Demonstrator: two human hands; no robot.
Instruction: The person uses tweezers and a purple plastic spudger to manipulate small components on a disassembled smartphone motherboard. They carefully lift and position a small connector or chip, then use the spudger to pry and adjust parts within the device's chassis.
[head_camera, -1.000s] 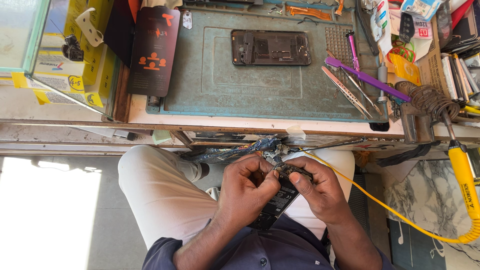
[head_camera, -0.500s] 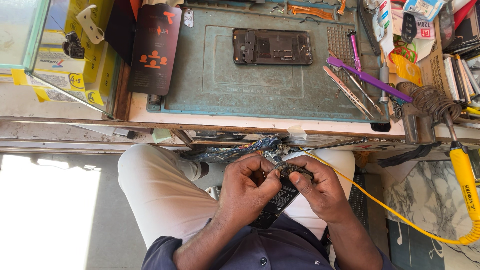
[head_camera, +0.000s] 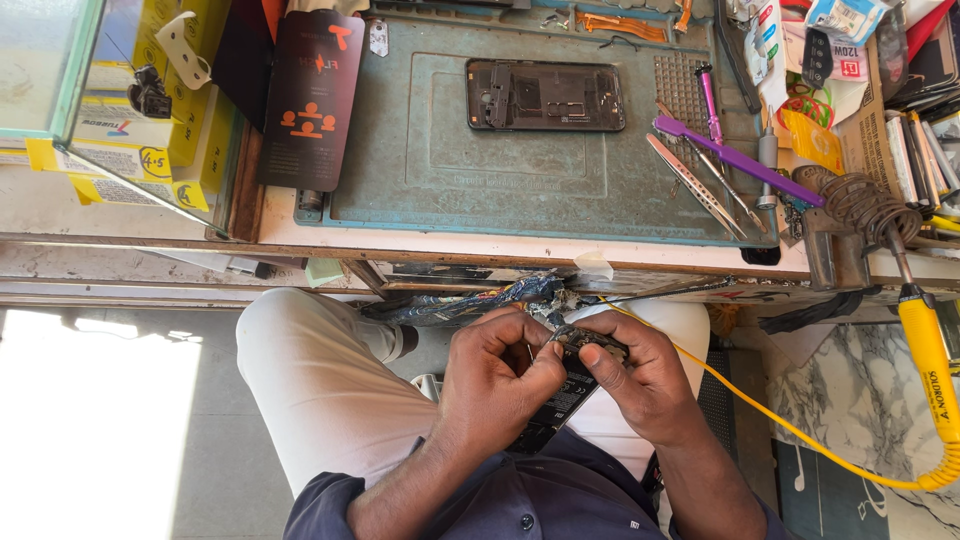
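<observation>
Small dark rectangular phone circuit board (head_camera: 585, 345), components exposed, pinched between left hand (head_camera: 495, 375) and right hand (head_camera: 645, 385) fingertips. Beyond hands, blue-green work mat (head_camera: 420, 170) carries opened black phone frame (head_camera: 545, 95).

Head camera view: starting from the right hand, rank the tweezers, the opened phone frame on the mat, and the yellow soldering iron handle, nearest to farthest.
From the right hand:
1. Tweezers, on the mat's right part, above the hand.
2. Yellow soldering iron handle, off to the right beside the bench, and the opened phone frame, at the mat's top centre: too close to call.
</observation>
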